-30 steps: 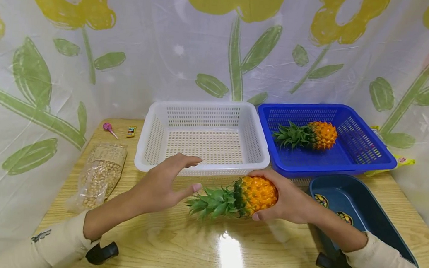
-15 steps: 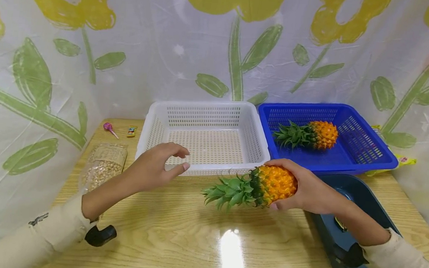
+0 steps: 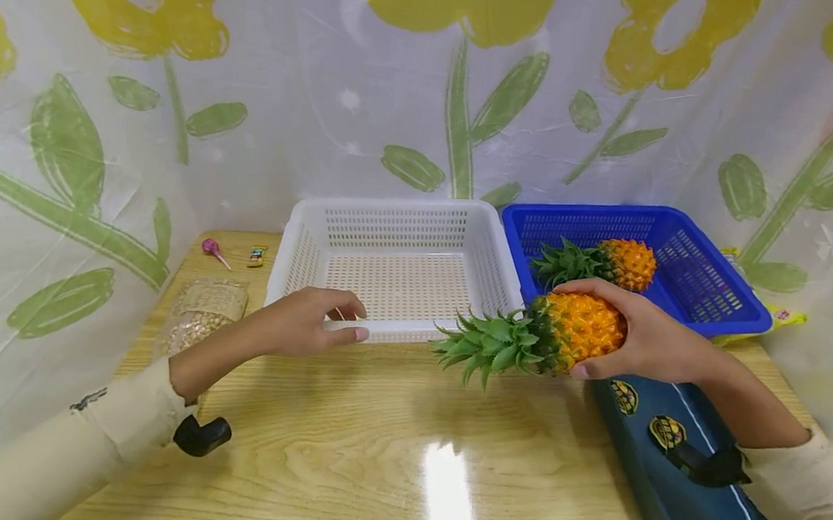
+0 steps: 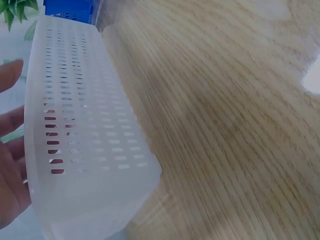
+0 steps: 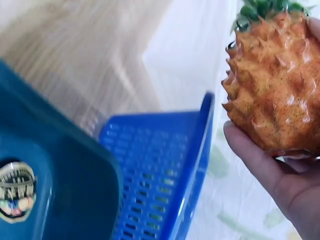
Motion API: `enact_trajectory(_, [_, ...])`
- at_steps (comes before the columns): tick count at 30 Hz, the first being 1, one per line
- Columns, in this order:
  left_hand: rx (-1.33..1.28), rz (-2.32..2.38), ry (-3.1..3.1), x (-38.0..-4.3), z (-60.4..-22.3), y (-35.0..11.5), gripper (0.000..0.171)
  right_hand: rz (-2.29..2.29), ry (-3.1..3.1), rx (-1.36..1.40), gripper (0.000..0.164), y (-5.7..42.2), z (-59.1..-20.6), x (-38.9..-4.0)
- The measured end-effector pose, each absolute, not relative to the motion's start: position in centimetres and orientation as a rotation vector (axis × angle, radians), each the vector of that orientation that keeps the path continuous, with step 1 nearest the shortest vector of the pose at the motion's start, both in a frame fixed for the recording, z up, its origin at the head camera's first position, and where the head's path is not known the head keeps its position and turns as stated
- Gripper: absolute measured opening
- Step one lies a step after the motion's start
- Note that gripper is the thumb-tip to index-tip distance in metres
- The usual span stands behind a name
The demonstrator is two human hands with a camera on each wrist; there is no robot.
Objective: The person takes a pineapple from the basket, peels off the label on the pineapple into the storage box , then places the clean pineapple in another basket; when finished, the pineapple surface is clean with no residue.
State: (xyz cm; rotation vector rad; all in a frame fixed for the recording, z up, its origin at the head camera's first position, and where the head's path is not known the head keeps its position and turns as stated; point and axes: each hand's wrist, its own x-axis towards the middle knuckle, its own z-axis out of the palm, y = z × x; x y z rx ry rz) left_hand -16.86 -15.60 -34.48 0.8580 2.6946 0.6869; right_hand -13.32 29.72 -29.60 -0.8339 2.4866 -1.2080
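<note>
My right hand (image 3: 654, 337) grips a small orange pineapple (image 3: 582, 328) round its body, with its green crown pointing left. It is held off the table, in front of the blue basket (image 3: 709, 325) and beside the dark teal tray (image 3: 634, 460). In the right wrist view, the fingers (image 5: 255, 157) lie against the spiky pineapple (image 5: 275, 85). A second pineapple (image 3: 630, 263) lies in the blue basket. My left hand (image 3: 303, 321) hovers at the front rim of the white basket (image 3: 419, 333) with loosely bent fingers, holding nothing. The left wrist view shows it behind the white basket's wall (image 4: 100, 120).
On the left of the wooden table (image 3: 345, 456) lie a clear bag of pale kernels (image 3: 206, 310), a pink lollipop (image 3: 213, 247) and a small yellow packet (image 3: 257, 256). Round labelled items (image 3: 667, 432) show in the teal tray. A flowered curtain (image 3: 289, 106) hangs behind.
My right hand has carried the pineapple up and to the right, towards the blue basket. My left hand has drawn away leftward to the white basket's front rim. The teal tray has shifted slightly.
</note>
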Motion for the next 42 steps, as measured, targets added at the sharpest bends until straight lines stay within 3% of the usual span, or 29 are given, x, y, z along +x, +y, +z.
enact_trajectory(5, [0.891, 0.654, 2.620, -17.3, -34.8, -15.6, 0.041, -1.210, 2.514, -0.814, 0.084, 30.9, -29.1, -14.2])
enact_trajectory(42, [0.868, 0.801, 2.456, -17.9, -35.2, -16.1, 0.031, -1.000, 2.688, -0.439, 0.078, 39.2, -26.9, -21.3])
